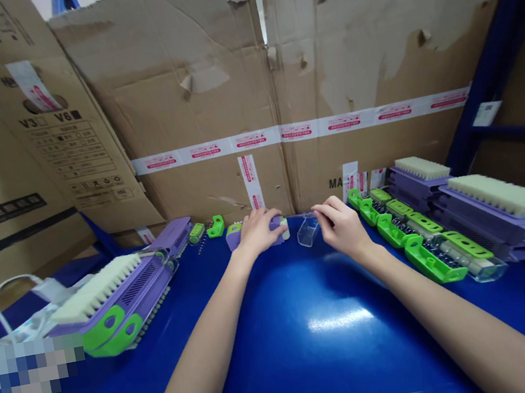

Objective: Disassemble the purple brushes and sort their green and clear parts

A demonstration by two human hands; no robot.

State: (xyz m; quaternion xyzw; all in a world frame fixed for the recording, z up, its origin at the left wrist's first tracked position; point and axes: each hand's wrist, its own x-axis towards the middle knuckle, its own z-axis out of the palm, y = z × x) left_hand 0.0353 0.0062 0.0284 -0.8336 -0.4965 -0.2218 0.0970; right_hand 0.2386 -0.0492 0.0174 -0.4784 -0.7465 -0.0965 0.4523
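At the far middle of the blue table, my left hand [257,230] is wrapped over a purple and green plastic unit [235,235], whose pale right end sticks out past my fingers. My right hand [342,226] is a little to the right, thumb and fingertips pinched together. A thin, small thing seems to lie between those fingertips, too fine to name. Just left of and below the right fingers, a clear plastic box [307,233] is tilted on the table, near or against the hand; whether they touch I cannot tell.
Green end caps [391,231], small green-topped parts [419,223] and purple units with cream bristle pads [505,191] line the right side. More purple brush units [121,292] and a white power strip [35,318] lie left. Cardboard [195,100] walls the back.
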